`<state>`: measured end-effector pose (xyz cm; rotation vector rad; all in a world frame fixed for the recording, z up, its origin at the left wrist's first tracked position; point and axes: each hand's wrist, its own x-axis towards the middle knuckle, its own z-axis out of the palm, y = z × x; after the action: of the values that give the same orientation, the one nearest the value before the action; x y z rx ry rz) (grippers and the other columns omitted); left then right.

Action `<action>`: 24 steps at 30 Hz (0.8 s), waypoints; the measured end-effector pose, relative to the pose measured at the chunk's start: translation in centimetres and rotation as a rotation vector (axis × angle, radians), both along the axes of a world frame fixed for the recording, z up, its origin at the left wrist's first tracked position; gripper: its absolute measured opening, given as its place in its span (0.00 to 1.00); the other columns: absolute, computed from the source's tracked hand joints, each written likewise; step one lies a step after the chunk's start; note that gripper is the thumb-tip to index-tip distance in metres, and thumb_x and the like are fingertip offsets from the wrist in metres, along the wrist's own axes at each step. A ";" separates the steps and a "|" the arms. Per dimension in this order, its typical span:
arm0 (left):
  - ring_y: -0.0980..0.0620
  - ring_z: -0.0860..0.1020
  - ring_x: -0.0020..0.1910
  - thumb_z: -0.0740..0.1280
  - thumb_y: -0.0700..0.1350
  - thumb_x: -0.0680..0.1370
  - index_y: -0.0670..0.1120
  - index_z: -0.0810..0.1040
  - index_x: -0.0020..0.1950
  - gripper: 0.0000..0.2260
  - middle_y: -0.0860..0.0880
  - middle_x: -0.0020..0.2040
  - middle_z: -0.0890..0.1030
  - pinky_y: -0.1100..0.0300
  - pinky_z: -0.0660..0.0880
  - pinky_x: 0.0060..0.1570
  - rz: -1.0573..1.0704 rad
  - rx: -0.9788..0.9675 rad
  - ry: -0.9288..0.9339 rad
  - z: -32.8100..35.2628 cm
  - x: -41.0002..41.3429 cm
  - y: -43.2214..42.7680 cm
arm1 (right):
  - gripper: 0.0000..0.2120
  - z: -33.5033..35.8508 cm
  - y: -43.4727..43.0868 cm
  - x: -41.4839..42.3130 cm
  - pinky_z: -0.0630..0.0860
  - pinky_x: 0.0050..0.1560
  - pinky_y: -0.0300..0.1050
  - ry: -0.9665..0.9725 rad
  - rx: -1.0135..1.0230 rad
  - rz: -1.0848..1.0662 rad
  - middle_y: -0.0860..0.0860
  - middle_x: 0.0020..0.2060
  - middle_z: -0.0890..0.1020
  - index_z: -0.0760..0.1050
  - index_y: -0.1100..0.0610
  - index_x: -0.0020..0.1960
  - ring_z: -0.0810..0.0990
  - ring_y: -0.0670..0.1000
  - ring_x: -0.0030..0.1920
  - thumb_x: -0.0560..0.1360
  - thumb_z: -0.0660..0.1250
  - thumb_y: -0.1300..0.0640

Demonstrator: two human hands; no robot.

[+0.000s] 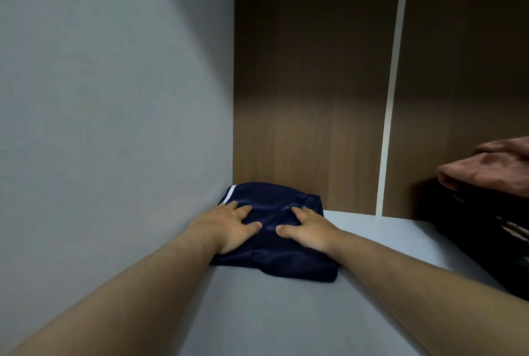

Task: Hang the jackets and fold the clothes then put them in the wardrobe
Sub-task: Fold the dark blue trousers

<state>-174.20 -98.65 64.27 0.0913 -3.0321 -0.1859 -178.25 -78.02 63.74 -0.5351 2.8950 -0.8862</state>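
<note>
The grey side wall [100,98] of the wardrobe fills the left of the view and meets a brown wood-grain back panel [309,98], which a thin white strip [392,98] splits from top to bottom. Below them runs a pale grey shelf [286,312]. Two bare forearms reach in over it from the lower corners.

At the right edge a dark stack [472,226] sits on the shelf with a rust-pink cloth [492,169] on top. What the stack holds is too dark to tell.

A folded navy garment [286,267] lies on the shelf in the far left corner. Its left side touches the side wall and its far edge is just short of the back panel, well apart from the dark stack.

Both hands rest flat on top of it. The left hand [232,226] covers its left part by the wall and the right hand [309,229] its right part, with the thumbs pointing inward and nearly meeting. On both hands the fingers are stretched out and spread, palms down on the fabric, gripping nothing.

The garment is a compact, roughly square bundle of smooth, slightly shiny cloth. It has soft creases between the hands, a rounded front fold, and a white stripe at its far left corner.
</note>
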 end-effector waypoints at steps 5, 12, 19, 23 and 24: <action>0.49 0.52 0.80 0.51 0.67 0.80 0.58 0.54 0.80 0.30 0.51 0.82 0.52 0.52 0.53 0.76 -0.033 -0.030 0.013 -0.3 -1.6 -0.5 | 0.43 -0.4 -0.3 -1.1 0.51 0.79 0.52 0.018 0.008 -0.023 0.48 0.81 0.49 0.50 0.48 0.82 0.47 0.51 0.81 0.74 0.61 0.33; 0.49 0.62 0.76 0.51 0.66 0.80 0.57 0.60 0.78 0.28 0.51 0.79 0.62 0.52 0.60 0.73 -0.044 -0.090 0.098 -0.3 -1.5 -0.4 | 0.38 -0.4 -0.1 -1.1 0.57 0.73 0.48 0.043 -0.065 -0.044 0.47 0.80 0.56 0.56 0.47 0.80 0.56 0.51 0.79 0.75 0.62 0.37; 0.47 0.79 0.50 0.52 0.55 0.81 0.50 0.80 0.47 0.18 0.50 0.51 0.83 0.56 0.67 0.44 -0.036 -0.240 0.427 -0.7 -1.2 -0.4 | 0.15 -0.2 0.3 -0.3 0.73 0.43 0.40 0.221 -0.235 -0.166 0.45 0.50 0.82 0.78 0.52 0.61 0.78 0.44 0.47 0.77 0.63 0.49; 0.47 0.79 0.49 0.51 0.55 0.83 0.50 0.80 0.48 0.19 0.50 0.51 0.82 0.57 0.67 0.42 -0.032 -0.269 0.376 -0.4 -1.7 -0.1 | 0.11 0.1 1.0 1.5 0.75 0.46 0.47 0.488 -0.091 -0.315 0.54 0.46 0.79 0.76 0.60 0.46 0.78 0.56 0.47 0.79 0.59 0.55; 0.47 0.79 0.49 0.51 0.55 0.83 0.50 0.79 0.48 0.19 0.50 0.50 0.82 0.56 0.67 0.41 -0.036 -0.304 0.370 -0.4 -1.8 0.0 | 0.12 0.0 1.4 2.1 0.74 0.48 0.47 0.527 -0.037 -0.329 0.55 0.47 0.78 0.76 0.60 0.47 0.77 0.57 0.49 0.80 0.58 0.55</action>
<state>-175.96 -98.67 63.91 -0.0212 -2.6552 0.2310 -176.16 -76.64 63.76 -0.3375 3.5279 -0.9578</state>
